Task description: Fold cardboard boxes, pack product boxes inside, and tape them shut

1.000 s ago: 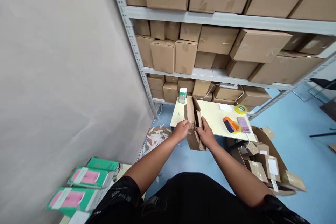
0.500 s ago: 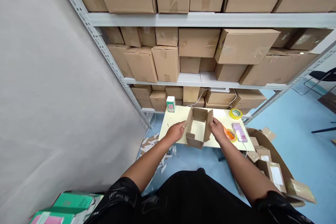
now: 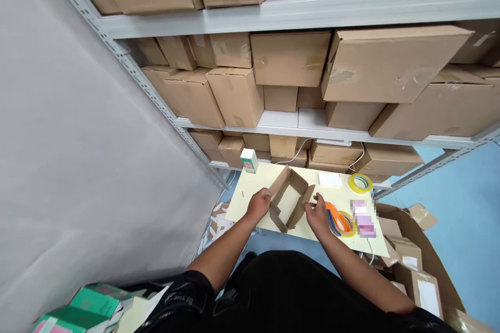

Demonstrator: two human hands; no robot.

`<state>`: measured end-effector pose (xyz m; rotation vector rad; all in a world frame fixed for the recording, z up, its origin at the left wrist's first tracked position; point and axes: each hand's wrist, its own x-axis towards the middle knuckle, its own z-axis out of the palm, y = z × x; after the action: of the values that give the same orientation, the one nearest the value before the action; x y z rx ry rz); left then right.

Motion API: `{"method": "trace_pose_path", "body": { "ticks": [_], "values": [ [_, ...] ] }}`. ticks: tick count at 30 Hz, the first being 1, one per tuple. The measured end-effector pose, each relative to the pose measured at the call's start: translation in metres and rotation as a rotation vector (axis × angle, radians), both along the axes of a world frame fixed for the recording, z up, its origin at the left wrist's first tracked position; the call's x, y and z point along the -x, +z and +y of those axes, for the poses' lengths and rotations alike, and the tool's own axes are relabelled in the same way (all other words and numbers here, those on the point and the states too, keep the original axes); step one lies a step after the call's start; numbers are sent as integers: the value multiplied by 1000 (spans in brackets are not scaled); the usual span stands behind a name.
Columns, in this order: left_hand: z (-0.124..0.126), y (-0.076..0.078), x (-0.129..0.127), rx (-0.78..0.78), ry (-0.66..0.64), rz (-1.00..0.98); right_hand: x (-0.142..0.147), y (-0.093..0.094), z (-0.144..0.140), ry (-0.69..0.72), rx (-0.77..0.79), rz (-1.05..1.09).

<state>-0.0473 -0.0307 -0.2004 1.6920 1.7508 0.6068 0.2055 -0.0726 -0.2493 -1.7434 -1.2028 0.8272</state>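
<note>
Two hands hold an unfolded cardboard box (image 3: 289, 199) standing open on the pale table (image 3: 250, 184); the left hand (image 3: 258, 205) is closed on the box's left wall, the right hand (image 3: 317, 216) pinches a flap at its right side; just right of the right hand lies an orange tape dispenser (image 3: 338, 219), and beyond it a yellow tape roll (image 3: 360, 182); a small green-and-white carton (image 3: 249, 160) stands beyond the left hand at the table's far corner; green packets (image 3: 94, 304) lie near the left elbow; shelves of brown boxes (image 3: 289, 57) rise behind
</note>
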Motion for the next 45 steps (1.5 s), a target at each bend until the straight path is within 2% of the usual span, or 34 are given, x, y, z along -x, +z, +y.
{"method": "trace_pose_path", "body": {
  "ticks": [2, 5, 7, 9, 11, 15, 17, 20, 23, 26, 29, 33, 38, 40, 45],
  "values": [
    [8, -5, 5, -31, -4, 24, -10, 12, 18, -3, -97, -148],
    [23, -8, 10, -94, -40, 99, -22, 38, 62, 156, -187, -298],
    [34, -8, 12, -139, -70, 155, -25, 51, 90, 302, -92, -301],
    [48, -8, 13, -168, -91, 203, -22, 53, 103, 395, 74, -239],
    [65, -8, 13, -194, -94, 231, -16, 46, 97, 424, 165, -183],
    [101, -9, 13, -250, -52, 206, -1, 24, 52, 332, 94, -169],
    [110, -11, 17, -313, -41, 126, 5, 20, 36, 263, 51, -161],
    [100, -13, 34, -455, -51, -47, 13, 27, 41, 177, 1, -126],
    [64, -18, 57, -507, -120, -143, 19, 39, 74, 92, 54, -60],
    [28, -23, 69, -410, -280, -164, 26, 45, 107, 99, 169, -30],
    [13, -27, 64, -297, -298, -188, 31, 39, 119, 159, 243, -43],
    [22, -30, 48, -257, -225, -144, 26, 18, 105, 140, 244, -114],
    [43, -36, 39, -182, -185, -96, 18, -6, 77, 150, 126, -240],
    [51, -42, 39, -155, -245, -81, 20, -8, 71, 226, 92, -299],
    [67, -56, 45, -105, -472, 14, 20, 0, 65, 460, 126, -509]
  ]
}}
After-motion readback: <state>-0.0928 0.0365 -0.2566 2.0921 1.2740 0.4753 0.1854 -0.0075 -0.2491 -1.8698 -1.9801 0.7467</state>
